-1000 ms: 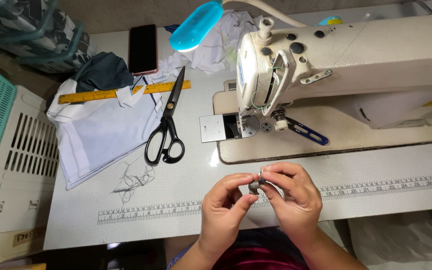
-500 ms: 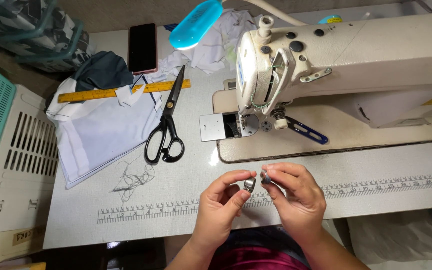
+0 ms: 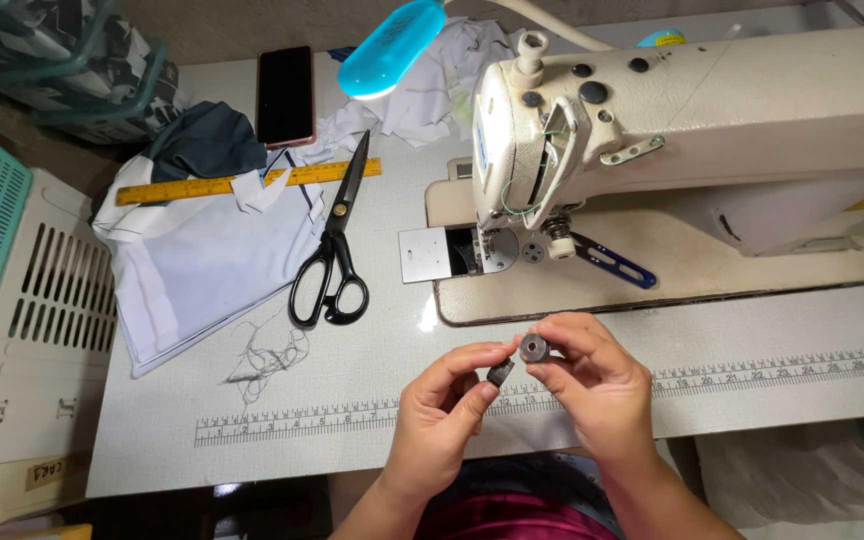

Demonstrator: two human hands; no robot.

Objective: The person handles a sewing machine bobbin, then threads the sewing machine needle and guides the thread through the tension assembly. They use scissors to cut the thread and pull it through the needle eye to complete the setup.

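Observation:
My left hand (image 3: 442, 415) pinches a small dark metal bobbin case (image 3: 500, 373) between thumb and fingertips. My right hand (image 3: 597, 385) holds a small round metal bobbin (image 3: 534, 349) just above and right of the case. The two parts sit close together, slightly apart. Both hands hover over the near edge of the white sewing table (image 3: 352, 400), in front of the cream sewing machine (image 3: 692, 150).
Black scissors (image 3: 332, 255) lie left of the machine. A yellow ruler (image 3: 242, 182), pale blue fabric (image 3: 202, 265) and a loose thread tangle (image 3: 267, 358) sit further left. A dark phone (image 3: 285, 96) lies at the back. A white slatted crate (image 3: 22, 330) stands beside the table.
The hands have shifted slightly, and the bobbin and case are now held a little apart, the bobbin raised above the case.

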